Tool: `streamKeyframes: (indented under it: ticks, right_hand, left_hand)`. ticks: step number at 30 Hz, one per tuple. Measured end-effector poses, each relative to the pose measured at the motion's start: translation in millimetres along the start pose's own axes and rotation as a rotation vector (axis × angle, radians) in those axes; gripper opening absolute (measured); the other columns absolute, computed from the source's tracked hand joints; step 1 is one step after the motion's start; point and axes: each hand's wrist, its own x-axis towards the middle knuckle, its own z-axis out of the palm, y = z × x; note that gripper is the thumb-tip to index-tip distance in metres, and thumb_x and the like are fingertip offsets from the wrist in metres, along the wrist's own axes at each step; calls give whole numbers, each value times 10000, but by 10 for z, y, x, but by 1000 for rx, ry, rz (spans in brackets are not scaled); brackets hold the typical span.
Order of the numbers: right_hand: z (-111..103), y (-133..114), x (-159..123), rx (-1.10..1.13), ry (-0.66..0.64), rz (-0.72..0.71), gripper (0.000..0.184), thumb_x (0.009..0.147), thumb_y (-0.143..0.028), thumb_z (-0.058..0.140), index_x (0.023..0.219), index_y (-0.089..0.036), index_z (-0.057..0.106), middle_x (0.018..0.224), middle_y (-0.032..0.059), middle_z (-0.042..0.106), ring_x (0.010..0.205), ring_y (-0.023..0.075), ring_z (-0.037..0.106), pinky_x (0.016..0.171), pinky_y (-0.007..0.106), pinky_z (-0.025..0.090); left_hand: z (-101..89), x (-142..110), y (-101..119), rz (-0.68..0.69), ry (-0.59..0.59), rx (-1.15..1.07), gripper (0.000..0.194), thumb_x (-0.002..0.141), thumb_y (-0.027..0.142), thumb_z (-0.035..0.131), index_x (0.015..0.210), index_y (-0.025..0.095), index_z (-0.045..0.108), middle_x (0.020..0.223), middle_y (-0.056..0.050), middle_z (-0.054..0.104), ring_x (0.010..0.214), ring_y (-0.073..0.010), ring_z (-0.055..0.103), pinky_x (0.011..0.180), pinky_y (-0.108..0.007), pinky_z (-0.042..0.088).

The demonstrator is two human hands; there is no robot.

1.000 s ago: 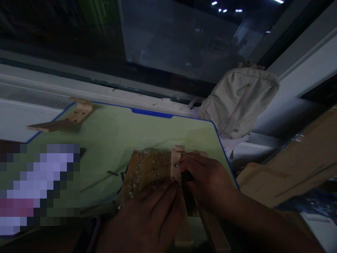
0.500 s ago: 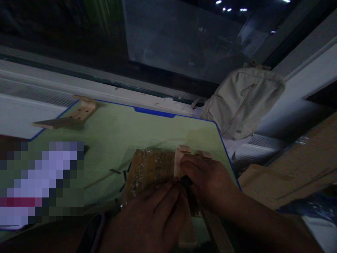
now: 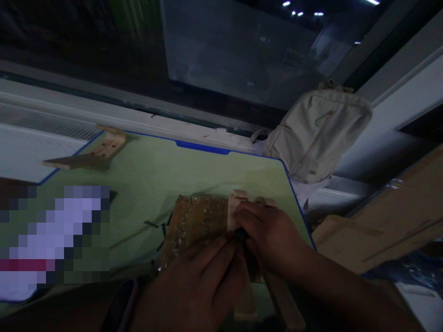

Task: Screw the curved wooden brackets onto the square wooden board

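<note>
My left hand is closed, its fingertips pressed together against a light wooden piece with a curved end. Fingers bent, my right hand is closed at a small black part beside the left fingertips; its kind is hidden by the fingers. A second wooden piece with a curled end runs under the right hand and wrist. Below both pieces lies a brown cardboard pad, wrapped in clear tape and full of punctured holes. Several dark screws lie left of the pad.
The pale green table has a blue edge. A bent wooden piece with holes stands at its far left, and a pixelated device lies nearer. A beige backpack leans by the window; cardboard stands right.
The black part between the fingers has turned slightly, and the right hand has shifted a little left. The left hand stays nearly still.
</note>
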Motion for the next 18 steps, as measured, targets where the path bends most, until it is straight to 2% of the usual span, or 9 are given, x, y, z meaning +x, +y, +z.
streamKeyframes:
  ticks: [3,7,9,13,16,18]
  right_hand:
    - [-3,-2,-7,24,-1,21,190,845,-65,513,860,-152,682,857,73,749,701,199,664,621,323,452]
    - [-56,-10,-62,67,49,70,236,837,-78,534,995,-131,700,1012,119,766,825,233,708,661,331,535]
    - [-97,-13,-103,110,60,101,273,820,-60,536,1029,-119,701,1014,128,765,844,241,716,657,332,567]
    - [-136,-11,-147,129,-9,121,330,796,-35,559,1076,-131,704,1009,125,772,839,240,730,674,336,600]
    - [-146,-2,-142,122,-47,108,278,815,-54,576,1029,-170,710,985,103,776,790,226,731,665,328,597]
    - [-199,8,-152,158,-9,110,249,844,-82,575,1039,-176,699,981,102,767,807,230,729,669,326,592]
  left_hand:
    - [1,-2,4,15,-7,6,584,1073,83,131,1005,144,708,973,-43,793,896,-177,732,763,-293,597]
    - [26,-34,7,10,-10,23,559,1076,92,145,1029,144,700,1016,-44,793,928,-180,736,784,-297,594]
    - [34,-45,8,8,-19,27,559,1077,99,139,1039,147,695,1033,-44,791,937,-182,736,792,-301,593]
    - [28,-53,4,20,-25,24,553,1075,104,125,1054,128,678,1026,-67,786,936,-191,735,803,-307,591]
    - [23,-62,-10,41,-36,9,467,1063,95,194,1088,112,660,1039,-88,777,954,-208,730,820,-321,596]
    - [26,-71,-23,56,-52,4,414,1053,89,237,1111,101,647,1056,-103,770,974,-223,727,830,-335,600]
